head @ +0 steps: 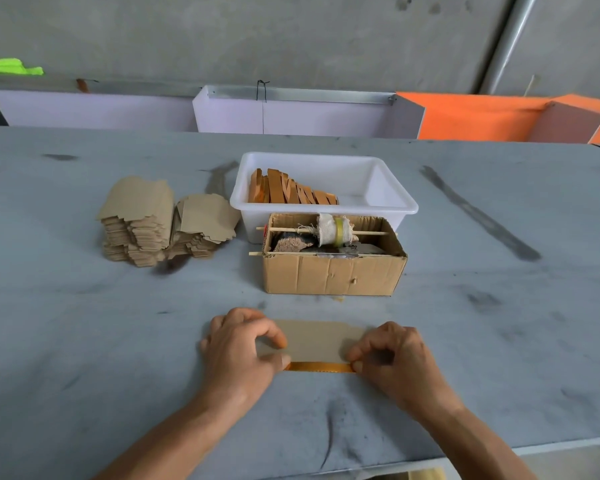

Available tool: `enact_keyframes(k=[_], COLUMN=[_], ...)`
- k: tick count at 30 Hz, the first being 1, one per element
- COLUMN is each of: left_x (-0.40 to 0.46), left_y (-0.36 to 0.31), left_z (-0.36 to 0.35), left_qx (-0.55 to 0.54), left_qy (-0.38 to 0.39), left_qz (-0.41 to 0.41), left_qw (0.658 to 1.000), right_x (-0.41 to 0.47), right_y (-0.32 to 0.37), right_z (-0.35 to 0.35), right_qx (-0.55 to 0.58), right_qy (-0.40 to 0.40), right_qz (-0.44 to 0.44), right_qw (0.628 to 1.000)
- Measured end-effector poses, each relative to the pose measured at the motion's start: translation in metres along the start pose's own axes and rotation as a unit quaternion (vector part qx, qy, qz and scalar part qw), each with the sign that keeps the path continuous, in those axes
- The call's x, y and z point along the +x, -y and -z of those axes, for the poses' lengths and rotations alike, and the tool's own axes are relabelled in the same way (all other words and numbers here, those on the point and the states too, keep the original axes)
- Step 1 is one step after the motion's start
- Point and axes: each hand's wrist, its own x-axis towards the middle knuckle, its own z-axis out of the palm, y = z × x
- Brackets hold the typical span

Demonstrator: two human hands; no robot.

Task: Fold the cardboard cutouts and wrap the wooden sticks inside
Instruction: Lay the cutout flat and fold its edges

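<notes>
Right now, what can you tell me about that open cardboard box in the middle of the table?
The cardboard box is brown and corrugated, creased and dented on its front wall, with its top open. It stands upright on the grey table, right against the white plastic tub behind it. Two thin wooden rods lie across its top; one carries a wad of pale cloth with a yellowish band. Inside lie dark, stone-like lumps. Neither hand touches it.

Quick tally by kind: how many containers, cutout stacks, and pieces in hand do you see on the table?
Containers: 2, white plastic tub and cardboard box
Cutout stacks: 2
Cutout in hand: 1
Wooden stick in hand: 1
Total: 6
</notes>
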Motion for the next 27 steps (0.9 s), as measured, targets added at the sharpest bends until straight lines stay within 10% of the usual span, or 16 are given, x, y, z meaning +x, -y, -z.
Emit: enact_keyframes(k=[7,13,21,27], left_x=[-0.017,-0.024,-0.004,-0.016], left_y=[-0.006,-0.004,0.016,0.011], left_z=[0.001,0.008,0.025,0.025], left_qx=[0.128,0.116,0.050,0.063], left_qy=[-0.009,0.028,0.076,0.111], left_qz=[-0.308,-0.298,-0.168,-0.244], left_qw=[0.943,0.947,0.982,0.961], right_x=[-0.020,-0.028,-0.014,0.009], right_y=[0.005,0.017,0.010,0.029], right_z=[-0.009,-0.030,-0.015,-0.012], right_qx=[-0.192,-0.240,-0.231,-0.120], right_qy=[-0.124,-0.080,-0.028,-0.063], right_qz=[0.198,0.273,0.160,0.131], right_qw=[0.953,0.928,0.959,0.982])
